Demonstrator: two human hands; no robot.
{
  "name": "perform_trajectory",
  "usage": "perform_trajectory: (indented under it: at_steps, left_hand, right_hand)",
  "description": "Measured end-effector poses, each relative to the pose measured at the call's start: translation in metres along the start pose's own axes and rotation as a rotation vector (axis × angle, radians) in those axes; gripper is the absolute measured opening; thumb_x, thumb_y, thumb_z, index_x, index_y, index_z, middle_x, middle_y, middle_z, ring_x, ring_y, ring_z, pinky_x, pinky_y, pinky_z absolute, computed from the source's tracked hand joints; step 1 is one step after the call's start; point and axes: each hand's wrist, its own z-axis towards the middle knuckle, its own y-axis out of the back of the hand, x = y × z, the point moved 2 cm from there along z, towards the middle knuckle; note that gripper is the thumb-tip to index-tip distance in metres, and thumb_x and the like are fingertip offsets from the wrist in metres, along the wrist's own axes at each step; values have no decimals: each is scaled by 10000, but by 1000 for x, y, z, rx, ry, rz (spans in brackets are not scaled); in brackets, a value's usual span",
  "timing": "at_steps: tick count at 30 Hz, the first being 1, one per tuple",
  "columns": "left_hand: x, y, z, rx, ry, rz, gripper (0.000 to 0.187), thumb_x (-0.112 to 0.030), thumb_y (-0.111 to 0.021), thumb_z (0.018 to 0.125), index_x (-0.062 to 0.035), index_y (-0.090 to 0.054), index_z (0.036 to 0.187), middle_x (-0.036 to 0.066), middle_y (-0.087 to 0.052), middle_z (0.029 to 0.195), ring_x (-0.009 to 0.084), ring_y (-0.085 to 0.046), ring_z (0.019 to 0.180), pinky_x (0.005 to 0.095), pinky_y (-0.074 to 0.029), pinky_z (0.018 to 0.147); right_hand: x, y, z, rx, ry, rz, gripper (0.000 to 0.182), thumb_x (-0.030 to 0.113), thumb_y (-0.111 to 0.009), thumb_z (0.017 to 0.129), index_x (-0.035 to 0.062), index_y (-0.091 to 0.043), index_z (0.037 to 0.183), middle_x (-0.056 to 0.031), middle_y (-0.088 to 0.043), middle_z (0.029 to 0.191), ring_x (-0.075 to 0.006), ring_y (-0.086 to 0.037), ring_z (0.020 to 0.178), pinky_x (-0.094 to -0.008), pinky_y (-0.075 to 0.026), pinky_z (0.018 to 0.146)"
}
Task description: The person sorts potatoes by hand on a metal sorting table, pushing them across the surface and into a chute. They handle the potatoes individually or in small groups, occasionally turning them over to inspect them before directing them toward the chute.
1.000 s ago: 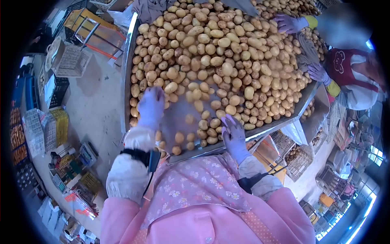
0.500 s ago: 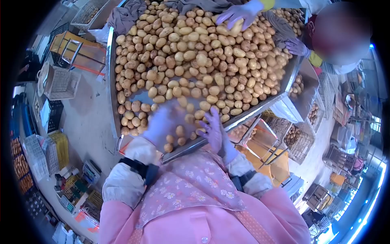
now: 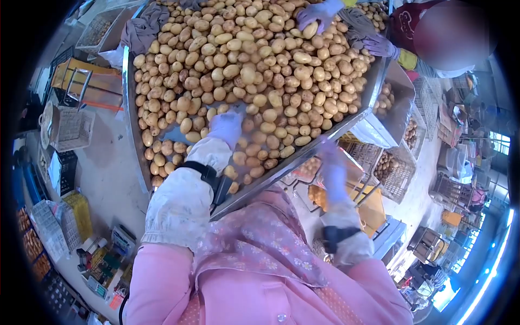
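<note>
A big heap of potatoes (image 3: 233,73) lies on a metal-edged sorting table (image 3: 325,132) in front of me. My left hand (image 3: 226,127), in a purple glove, reaches in among the potatoes near the table's front. Its fingers are smeared and partly hidden, so whether it holds a potato does not show. My right hand (image 3: 333,168), also gloved in purple, is outside the table's right rim, over the crates and a yellow stand. Motion blurs its fingers and anything in them.
Across the table a co-worker's gloved hand (image 3: 319,15) is at a potato, and the other glove (image 3: 380,45) rests near a grey cloth (image 3: 355,24). Below the right rim stand a yellow stand (image 3: 371,208) and a crate with potatoes (image 3: 398,173). More crates (image 3: 73,129) stand left.
My left hand has moved forward, deeper into the potatoes. My right hand has left the table's front and swung right past the rim. The view has shifted slightly.
</note>
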Motion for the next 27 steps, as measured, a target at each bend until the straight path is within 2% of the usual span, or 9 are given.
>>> perform_trajectory:
  at_steps: [3,9,10,13,14,16,20,25,27]
  left_hand:
    - [19,0,-33,-85,-54,-4,336,-138,-518,963,-133,-635,1278,142,-667,1186,351,-698,1029,480,-565,841]
    - [107,-51,-87,-324,227,-763,409,-238,-650,935,-119,-596,1323,169,-672,1088,373,-707,864,470,-565,796]
    - [102,-50,-101,-323,236,-762,409,-238,-650,935,-119,-596,1323,169,-672,1088,373,-707,864,470,-565,796]
    - [58,-54,-128,-452,257,-1018,458,-245,-630,944,-72,-556,1361,206,-612,1280,367,-638,1116,451,-522,936]
    - [21,-60,-134,-433,16,-827,482,-260,-623,948,-60,-540,1379,226,-575,1359,380,-589,1236,446,-490,1022]
    - [-65,-21,-140,-540,-185,-200,528,-238,-549,980,8,-474,1442,289,-528,1406,407,-530,1312,491,-385,1139]
    - [-89,-26,-135,-328,-521,-704,553,-257,-540,969,-2,-474,1455,259,-562,1373,405,-478,1354,524,-273,1207]
    - [-45,-36,-122,-83,-241,-432,503,-260,-583,950,-65,-533,1410,190,-597,1358,375,-501,1335,509,-339,1172]
    - [-14,-54,-127,-260,-244,-459,525,-200,-605,912,-89,-531,1420,174,-565,1407,379,-507,1321,507,-372,1132]
  right_hand:
    - [93,-150,-26,324,834,-580,419,151,-621,914,149,-641,1333,-139,-664,1309,-307,-620,1239,-432,-502,1030]
    - [77,-240,-1,656,389,-955,304,200,-564,951,176,-625,1248,-175,-650,1153,-332,-702,974,-506,-561,787]
    - [83,-223,-8,492,499,-575,351,217,-548,971,153,-583,1314,-172,-653,1125,-328,-707,948,-498,-557,784]
    - [87,-200,-21,577,-506,611,420,226,-558,1026,71,-479,1408,-90,-635,1165,-263,-658,1044,-414,-553,893]
    - [69,-194,-31,584,-519,597,420,226,-558,1026,71,-479,1408,-90,-635,1165,-263,-658,1044,-414,-553,893]
    - [45,-178,-42,449,693,0,419,236,-573,1019,82,-487,1399,-99,-627,1188,-237,-646,1052,-375,-548,920]
    - [107,-78,-65,643,-436,655,322,316,-522,1059,60,-580,1245,-27,-603,1092,-145,-597,969,-290,-503,867]
    - [-11,117,-42,58,170,-614,276,209,-564,1040,79,-602,1281,-27,-653,1087,-146,-614,953,-300,-509,807]
    - [-4,123,-26,-90,224,-529,282,190,-565,1037,62,-602,1286,-44,-658,1127,-149,-619,971,-294,-508,818]
